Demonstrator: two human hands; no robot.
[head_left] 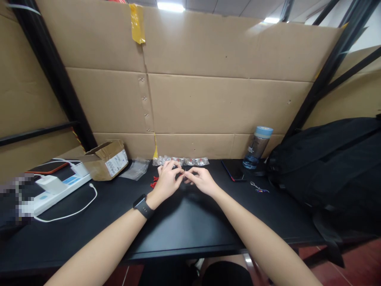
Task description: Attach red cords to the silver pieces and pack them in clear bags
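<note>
Left grip (pixel 170 177) and right grip (pixel 202 180), frame centre: both pinched on small item (pixel 185 175), shape mostly hidden. Probably light, easily dropped; pinch lightly at opposite ends.

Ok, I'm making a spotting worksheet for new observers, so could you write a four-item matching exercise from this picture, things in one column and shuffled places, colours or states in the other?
Things
1. Left hand
2. Clear packets
3. Bottle
4. Cardboard box

Descriptions
A. Has a white label on its side
B. Has a dark watch on its wrist
C. In a row by the foot of the cardboard panel
D. Topped with a light blue lid

Right pairs: 1-B, 2-C, 3-D, 4-A
</note>
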